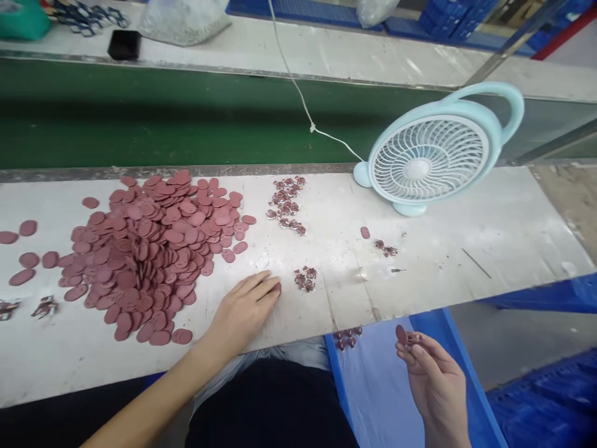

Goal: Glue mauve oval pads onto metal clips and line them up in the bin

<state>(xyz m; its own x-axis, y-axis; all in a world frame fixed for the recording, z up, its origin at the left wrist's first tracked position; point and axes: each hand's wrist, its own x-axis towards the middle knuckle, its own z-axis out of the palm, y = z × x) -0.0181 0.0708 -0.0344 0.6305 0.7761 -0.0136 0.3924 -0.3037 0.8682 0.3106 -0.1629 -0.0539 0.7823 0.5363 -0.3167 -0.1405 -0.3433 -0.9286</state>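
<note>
My left hand rests on the table in front of me. Its fingers are together and bent over a reddish-brown oval disc, only a sliver of which shows at the fingertips. Over the blue tray at my right, my right hand pinches another reddish-brown oval disc, with small shiny brown parts beside it at the fingertips. A large heap of such discs lies left of my left hand. Just beyond its fingers sits a small cluster of shiny brown parts.
More shiny parts lie farther back on the white table. A light-blue fan stands at the back right, its white cord running upward. Several shiny brown pieces sit in the tray's far left corner.
</note>
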